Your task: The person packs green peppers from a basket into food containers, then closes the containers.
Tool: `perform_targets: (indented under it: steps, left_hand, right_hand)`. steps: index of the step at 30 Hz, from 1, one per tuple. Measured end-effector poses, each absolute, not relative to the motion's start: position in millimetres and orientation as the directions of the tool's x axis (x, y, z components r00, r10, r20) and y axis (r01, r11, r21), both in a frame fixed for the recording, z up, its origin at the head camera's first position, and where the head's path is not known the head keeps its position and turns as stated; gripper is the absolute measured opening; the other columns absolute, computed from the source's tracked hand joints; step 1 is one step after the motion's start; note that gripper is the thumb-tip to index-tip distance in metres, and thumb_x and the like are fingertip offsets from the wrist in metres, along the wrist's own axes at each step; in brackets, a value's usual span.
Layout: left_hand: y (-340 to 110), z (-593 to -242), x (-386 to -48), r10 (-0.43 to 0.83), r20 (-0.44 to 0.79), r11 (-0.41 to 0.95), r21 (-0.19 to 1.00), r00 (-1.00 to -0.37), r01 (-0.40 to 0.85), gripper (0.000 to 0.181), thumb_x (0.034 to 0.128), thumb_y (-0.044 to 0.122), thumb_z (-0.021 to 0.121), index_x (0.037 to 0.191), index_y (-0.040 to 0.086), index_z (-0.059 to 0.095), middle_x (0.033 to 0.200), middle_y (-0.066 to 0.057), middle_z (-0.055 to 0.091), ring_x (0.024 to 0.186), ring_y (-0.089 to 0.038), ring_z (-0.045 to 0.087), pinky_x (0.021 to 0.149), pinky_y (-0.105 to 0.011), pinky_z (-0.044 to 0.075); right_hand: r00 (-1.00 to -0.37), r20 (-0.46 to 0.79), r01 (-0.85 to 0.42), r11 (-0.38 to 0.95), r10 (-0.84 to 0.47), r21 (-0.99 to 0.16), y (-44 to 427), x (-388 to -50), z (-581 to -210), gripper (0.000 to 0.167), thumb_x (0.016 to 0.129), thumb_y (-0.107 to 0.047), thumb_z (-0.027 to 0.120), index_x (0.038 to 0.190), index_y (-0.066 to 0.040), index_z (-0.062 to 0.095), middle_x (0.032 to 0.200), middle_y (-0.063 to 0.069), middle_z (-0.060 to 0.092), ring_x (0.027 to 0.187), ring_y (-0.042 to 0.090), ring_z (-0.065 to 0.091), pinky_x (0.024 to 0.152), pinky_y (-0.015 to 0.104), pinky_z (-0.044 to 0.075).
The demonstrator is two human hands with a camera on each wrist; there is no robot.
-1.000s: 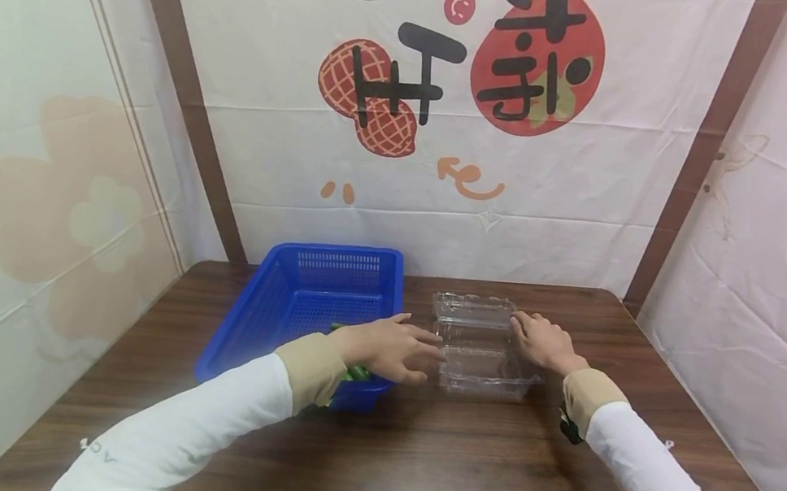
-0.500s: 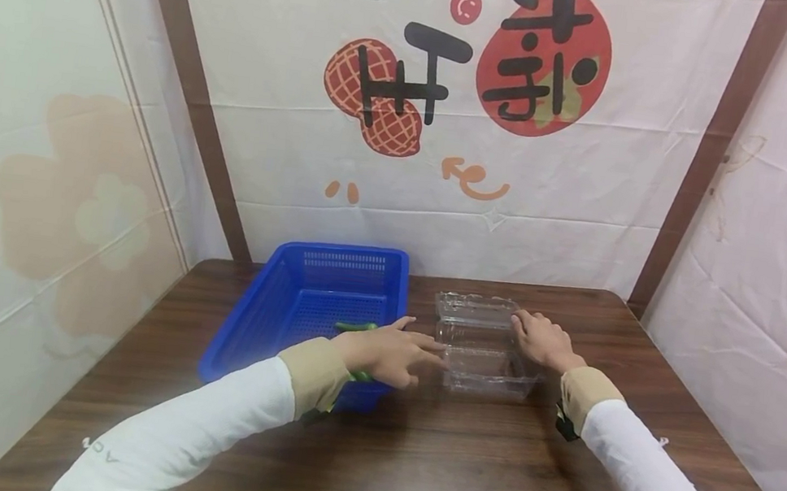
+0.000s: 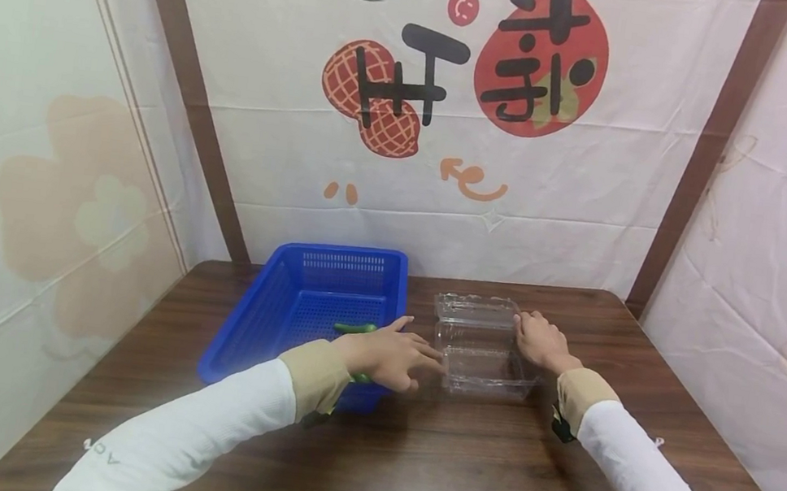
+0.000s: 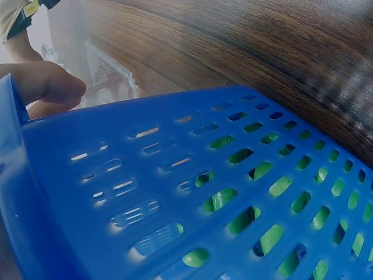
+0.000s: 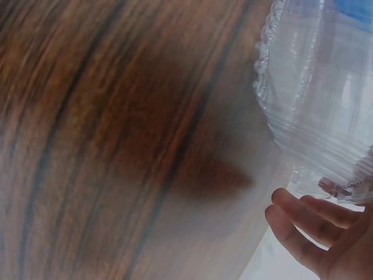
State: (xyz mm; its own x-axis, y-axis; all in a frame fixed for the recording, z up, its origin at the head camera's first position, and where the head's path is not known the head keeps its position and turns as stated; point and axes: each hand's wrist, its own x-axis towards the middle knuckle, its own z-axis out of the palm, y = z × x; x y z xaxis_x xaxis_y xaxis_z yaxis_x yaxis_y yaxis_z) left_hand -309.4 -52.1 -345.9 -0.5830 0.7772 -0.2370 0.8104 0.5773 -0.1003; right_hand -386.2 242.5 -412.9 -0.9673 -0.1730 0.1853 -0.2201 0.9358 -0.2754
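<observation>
In the head view my left hand (image 3: 390, 360) hangs over the near right corner of a blue plastic basket (image 3: 400, 279). Its fingers reach loosely toward a clear plastic box (image 3: 487, 386), with nothing held in them. Green peppers (image 3: 356, 329) lie in the basket, partly hidden under this hand; the left wrist view shows green through the basket's slots. The hinged box lies with its lid (image 3: 475, 310) laid back. My right hand (image 3: 540, 341) rests at the box's right side. In the right wrist view several of its fingers (image 5: 297, 230) are loosely extended beside the plastic.
Both items stand on a dark wood-grain table (image 3: 469, 468). A printed cloth (image 3: 533, 246) hangs behind the table's far edge, and more cloth flanks it on both sides. The basket's raised rim lies under the left forearm.
The view shifts slightly. My left hand has drawn back a little over the basket corner, so more of a green pepper shows. The right hand stays at the box's side.
</observation>
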Motion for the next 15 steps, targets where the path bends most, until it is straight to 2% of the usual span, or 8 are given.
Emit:
perform_targets:
  steps: [8,15]
  left_hand:
    - [-52.3,-345.7,-308.9,0.773,-0.226,0.588,-0.097,-0.593,0.803,0.051,0.0937,0.030,0.055,0.145,0.028,0.051,0.152,0.008,0.042,0.141,-0.015,0.035,0.117,-0.055,-0.001]
    - [-52.1,-346.8,-310.2,0.768,-0.226,0.595,-0.094,-0.599,0.798,0.051,0.0926,0.030,0.056,0.144,0.028,0.052,0.152,0.007,0.043,0.141,-0.015,0.036,0.117,-0.054,-0.001]
  right_hand:
    - [-0.962,0.216,-0.236,0.910,-0.169,-0.340,245.1,-385.7,-414.0,0.034,0.107,-0.020,0.037,0.113,0.006,0.059,0.123,0.034,0.047,0.092,0.051,0.060,0.074,0.061,0.050]
    - [-0.948,0.284,-0.261,0.854,-0.140,-0.450,243.4,-384.1,-417.4,0.023,0.105,-0.017,0.043,0.114,0.000,0.054,0.116,0.028,0.039,0.085,0.049,0.060,0.070,0.059,0.049]
